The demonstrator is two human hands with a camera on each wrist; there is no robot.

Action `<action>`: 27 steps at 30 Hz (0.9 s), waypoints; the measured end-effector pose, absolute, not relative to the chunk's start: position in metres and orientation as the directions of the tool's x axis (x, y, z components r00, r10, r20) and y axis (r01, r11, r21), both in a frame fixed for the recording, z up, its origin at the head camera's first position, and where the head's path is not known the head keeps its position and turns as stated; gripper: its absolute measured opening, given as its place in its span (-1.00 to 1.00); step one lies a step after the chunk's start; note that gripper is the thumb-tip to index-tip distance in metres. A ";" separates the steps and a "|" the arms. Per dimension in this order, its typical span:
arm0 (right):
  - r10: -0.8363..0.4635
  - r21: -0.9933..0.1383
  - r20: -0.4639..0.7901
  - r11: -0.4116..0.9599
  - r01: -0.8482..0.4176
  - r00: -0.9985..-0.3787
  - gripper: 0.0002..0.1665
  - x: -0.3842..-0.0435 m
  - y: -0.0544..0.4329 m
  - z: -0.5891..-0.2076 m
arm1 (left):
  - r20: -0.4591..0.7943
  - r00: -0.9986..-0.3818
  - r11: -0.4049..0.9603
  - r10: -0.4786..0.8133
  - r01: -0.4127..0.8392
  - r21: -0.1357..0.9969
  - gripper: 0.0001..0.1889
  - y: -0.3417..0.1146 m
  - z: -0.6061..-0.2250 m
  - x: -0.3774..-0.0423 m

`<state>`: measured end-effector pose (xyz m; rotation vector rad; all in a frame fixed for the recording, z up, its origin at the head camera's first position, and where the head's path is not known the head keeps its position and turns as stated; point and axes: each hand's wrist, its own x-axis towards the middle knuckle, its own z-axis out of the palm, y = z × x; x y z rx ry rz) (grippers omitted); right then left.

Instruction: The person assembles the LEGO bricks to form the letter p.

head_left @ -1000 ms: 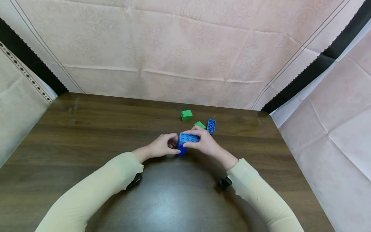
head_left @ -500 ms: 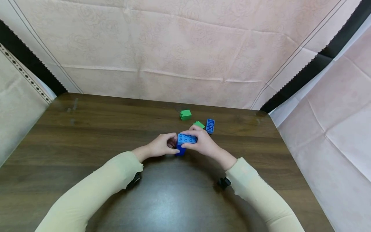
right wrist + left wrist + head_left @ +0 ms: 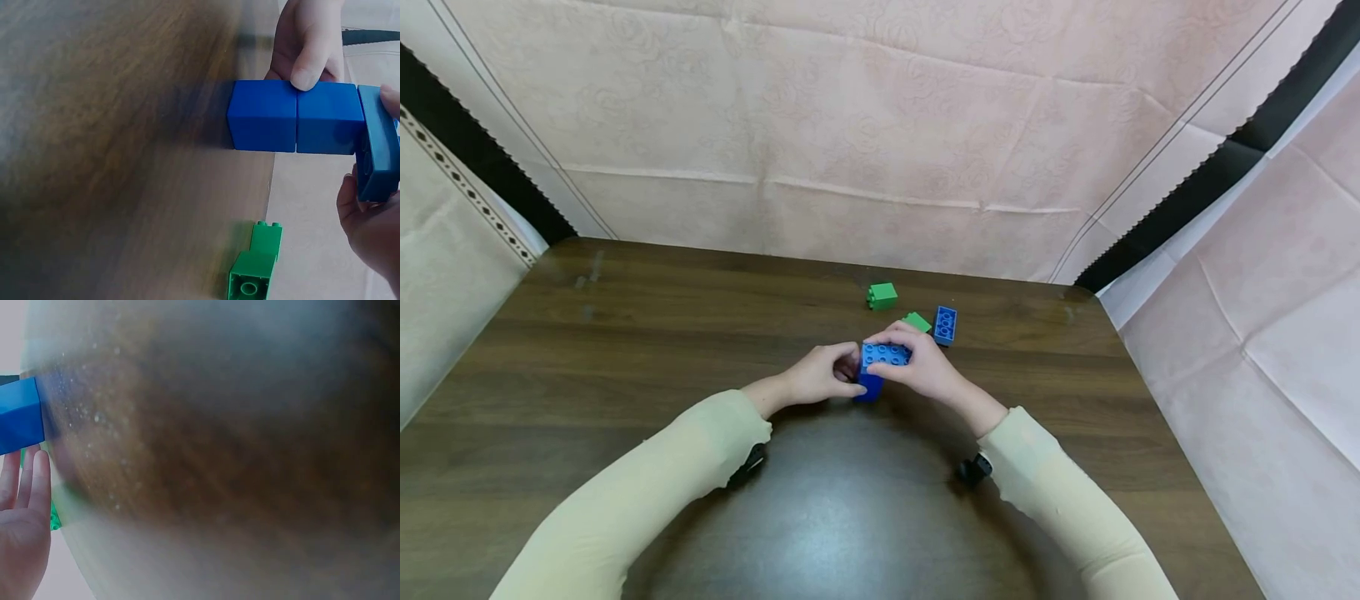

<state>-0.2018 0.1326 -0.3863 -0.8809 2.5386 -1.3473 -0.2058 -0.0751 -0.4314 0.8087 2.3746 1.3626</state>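
Note:
Two dark blue bricks [image 3: 262, 115] stand stacked upright on the table in front of me. A lighter blue, longer studded brick [image 3: 886, 354] lies across their top and juts out to the right. My left hand [image 3: 816, 377] pinches the stack from the left; in the right wrist view its thumb [image 3: 305, 76] presses by the seam between the two lower bricks. My right hand [image 3: 928, 368] holds the long brick between thumb and fingers. At the edge of the left wrist view, a blue brick [image 3: 22, 415] shows beside a hand's fingers [image 3: 40, 481].
Behind the hands lie two green bricks, one farther back [image 3: 882, 297] and one partly hidden by the right hand [image 3: 917, 322]. A blue studded brick [image 3: 945, 326] lies right of them. The wooden table [image 3: 662, 333] ends at a pale cloth backdrop [image 3: 850, 150].
The right hand and forearm have shifted very slightly left, with the thumb a little farther over the long brick. The left hand and the stack look almost unmoved.

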 end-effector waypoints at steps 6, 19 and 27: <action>-0.566 -0.783 0.143 0.437 -0.443 -0.812 -0.64 -0.203 0.131 -0.384 | 0.033 -0.802 0.399 0.597 0.332 0.855 -0.73 -0.075 -0.431 -0.207; -0.592 -0.765 0.088 0.474 -0.435 -0.801 -0.58 -0.203 0.134 -0.379 | 0.017 -0.806 0.410 0.592 0.320 0.854 -0.72 -0.074 -0.431 -0.206; -0.572 -0.761 0.083 0.493 -0.423 -0.816 -0.53 -0.201 0.149 -0.381 | 0.003 -0.808 0.422 0.589 0.310 0.852 -0.70 -0.075 -0.430 -0.206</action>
